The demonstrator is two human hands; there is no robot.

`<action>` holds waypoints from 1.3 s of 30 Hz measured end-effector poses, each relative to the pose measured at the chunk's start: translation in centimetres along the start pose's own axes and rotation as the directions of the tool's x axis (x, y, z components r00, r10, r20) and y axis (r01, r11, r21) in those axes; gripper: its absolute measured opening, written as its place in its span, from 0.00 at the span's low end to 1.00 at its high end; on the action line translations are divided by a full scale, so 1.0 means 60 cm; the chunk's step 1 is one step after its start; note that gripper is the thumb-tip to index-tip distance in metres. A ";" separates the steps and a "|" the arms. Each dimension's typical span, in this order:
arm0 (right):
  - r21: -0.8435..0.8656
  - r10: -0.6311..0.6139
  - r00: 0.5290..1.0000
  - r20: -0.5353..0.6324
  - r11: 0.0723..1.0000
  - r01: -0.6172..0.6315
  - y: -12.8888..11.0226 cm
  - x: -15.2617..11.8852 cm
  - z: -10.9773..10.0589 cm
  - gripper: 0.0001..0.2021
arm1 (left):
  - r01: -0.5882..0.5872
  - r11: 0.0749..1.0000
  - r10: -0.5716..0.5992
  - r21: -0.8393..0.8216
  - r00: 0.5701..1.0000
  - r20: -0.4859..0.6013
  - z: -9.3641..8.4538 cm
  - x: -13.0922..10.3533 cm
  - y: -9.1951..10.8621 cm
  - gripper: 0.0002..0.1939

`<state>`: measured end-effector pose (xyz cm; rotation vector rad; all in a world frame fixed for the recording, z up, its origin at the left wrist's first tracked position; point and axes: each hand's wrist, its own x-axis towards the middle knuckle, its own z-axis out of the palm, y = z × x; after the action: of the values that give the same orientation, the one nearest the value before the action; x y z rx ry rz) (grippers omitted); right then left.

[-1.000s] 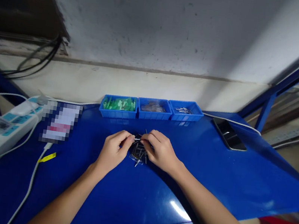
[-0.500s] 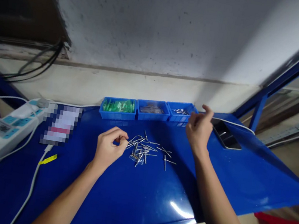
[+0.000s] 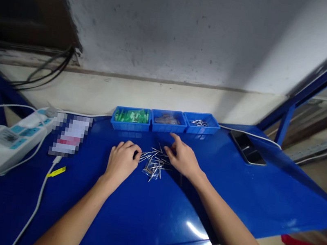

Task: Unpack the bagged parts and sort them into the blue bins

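Note:
A loose pile of silvery blind rivets (image 3: 153,168) lies on the blue tabletop, with a small clear plastic bag (image 3: 145,172) among them. At the pile's left edge my left hand (image 3: 123,158) is closed, thumb and fingers curled together; whatever lies between the fingertips is hidden. My right hand (image 3: 185,157) reaches over the right side of the pile with index finger and thumb apart, nothing visible between them, and covers some of the rivets. Behind the pile, a blue bin (image 3: 208,130) at the right of a row holds more rivets.
Another blue bin (image 3: 131,126) holds green packets, and the middle blue bin (image 3: 167,129) holds clear bags. A black phone (image 3: 248,147) lies at the right. At the left are a white power strip (image 3: 8,143), a blurred-out phone-like item (image 3: 71,135) and a white cable (image 3: 35,205).
My right hand has come from beside the right bin, down and left to the rivet pile. My left hand stays at the pile's left edge, its fingers turned slightly more downward.

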<state>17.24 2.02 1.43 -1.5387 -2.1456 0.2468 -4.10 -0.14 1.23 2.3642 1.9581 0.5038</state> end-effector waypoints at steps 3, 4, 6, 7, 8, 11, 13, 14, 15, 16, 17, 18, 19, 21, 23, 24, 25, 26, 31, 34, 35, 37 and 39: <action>0.054 -0.109 0.994 0.007 0.993 0.108 -0.011 -0.004 0.004 0.19 | -0.015 1.000 0.015 -0.024 1.000 -0.024 -0.002 0.001 0.001 0.08; 0.073 -0.151 0.988 0.001 0.986 0.151 -0.015 -0.005 0.005 0.18 | -0.023 0.999 0.021 -0.049 0.999 -0.042 -0.002 0.002 0.001 0.08; 0.099 -0.233 0.972 -0.022 0.967 0.234 -0.022 -0.006 0.005 0.16 | -0.062 0.991 0.052 -0.116 0.995 -0.085 -0.003 0.003 0.002 0.08; 0.105 -0.267 0.963 -0.035 0.957 0.269 -0.025 -0.007 0.005 0.15 | -0.092 0.984 0.077 -0.152 0.992 -0.103 -0.003 0.003 0.004 0.08; 0.107 -0.296 0.954 -0.047 0.948 0.299 -0.028 -0.007 0.005 0.14 | -0.126 0.975 0.106 -0.184 0.987 -0.117 -0.004 0.004 0.005 0.08; 0.099 -0.360 0.930 -0.068 0.926 0.366 -0.031 -0.007 0.008 0.08 | -0.207 0.947 0.179 -0.245 0.975 -0.131 -0.005 0.002 0.012 0.12; 0.086 -0.389 0.919 -0.067 0.915 0.394 -0.032 -0.007 0.008 0.07 | -0.228 0.935 0.199 -0.271 0.971 -0.131 -0.006 0.000 0.016 0.15; 0.078 -0.397 0.915 -0.065 0.912 0.402 -0.032 -0.008 0.008 0.07 | -0.229 0.929 0.197 -0.292 0.971 -0.134 -0.007 -0.001 0.016 0.15; 0.072 -0.399 0.915 -0.068 0.912 0.403 -0.032 -0.008 0.008 0.08 | -0.227 0.919 0.189 -0.323 0.971 -0.143 -0.009 -0.002 0.017 0.14; 0.068 -0.395 0.916 -0.074 0.914 0.400 -0.033 -0.008 0.007 0.08 | -0.227 0.905 0.180 -0.360 0.971 -0.159 -0.010 -0.002 0.016 0.12; 0.068 -0.388 0.918 -0.082 0.917 0.394 -0.034 -0.009 0.006 0.08 | -0.235 0.888 0.177 -0.395 0.968 -0.178 -0.012 -0.003 0.016 0.09; 0.072 -0.380 0.920 -0.093 0.919 0.387 -0.034 -0.009 0.005 0.09 | -0.252 0.872 0.182 -0.420 0.963 -0.199 -0.013 -0.003 0.015 0.07; 0.079 -0.372 0.923 -0.100 0.921 0.380 -0.035 -0.010 0.003 0.09 | -0.273 0.860 0.194 -0.431 0.957 -0.217 -0.015 -0.003 0.014 0.05; 0.094 -0.369 0.923 -0.109 0.921 0.379 -0.038 -0.011 0.000 0.10 | -0.309 0.856 0.227 -0.415 0.945 -0.237 -0.017 -0.003 0.014 0.06; 0.096 -0.382 0.918 -0.110 0.915 0.392 -0.041 -0.013 -0.002 0.10 | -0.319 0.864 0.237 -0.390 0.940 -0.246 -0.020 -0.004 0.017 0.08; 0.089 -0.396 0.912 -0.109 0.910 0.405 -0.042 -0.014 -0.003 0.10 | -0.317 0.865 0.233 -0.388 0.940 -0.249 -0.021 -0.005 0.018 0.09; 0.077 -0.413 0.904 -0.108 0.903 0.422 -0.044 -0.015 -0.005 0.10 | -0.316 0.864 0.230 -0.391 0.940 -0.251 -0.022 -0.006 0.020 0.10; 0.062 -0.433 0.894 -0.111 0.895 0.441 -0.044 -0.015 -0.006 0.10 | -0.313 0.864 0.229 -0.393 0.942 -0.246 -0.023 -0.007 0.021 0.11; -0.009 -0.468 0.812 -0.349 0.868 0.496 -0.017 0.000 -0.038 0.08 | -0.200 0.949 0.184 -0.244 0.979 -0.088 -0.026 -0.008 0.015 0.11; -0.075 -0.234 0.743 -0.627 0.967 0.242 0.036 0.021 -0.077 0.09 | -0.125 0.986 0.128 -0.112 0.992 0.021 -0.026 -0.006 0.004 0.07; -0.086 -0.115 0.742 -0.660 0.993 0.077 0.059 0.027 -0.090 0.09 | -0.112 0.990 0.117 -0.082 0.992 0.048 -0.025 -0.006 0.001 0.06; -0.137 0.057 0.746 -0.663 0.971 -0.196 0.106 0.033 -0.106 0.15 | -0.100 0.994 0.104 -0.045 0.990 0.097 -0.024 -0.007 -0.003 0.05; -0.157 0.202 0.751 -0.628 0.913 -0.376 0.143 0.032 -0.108 0.23 | -0.098 0.995 0.101 -0.035 0.986 0.132 -0.022 -0.008 -0.003 0.06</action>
<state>27.12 5.94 3.98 -1.8011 -1.4663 -0.4213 -4.72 -0.82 2.35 2.4192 1.7732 0.3631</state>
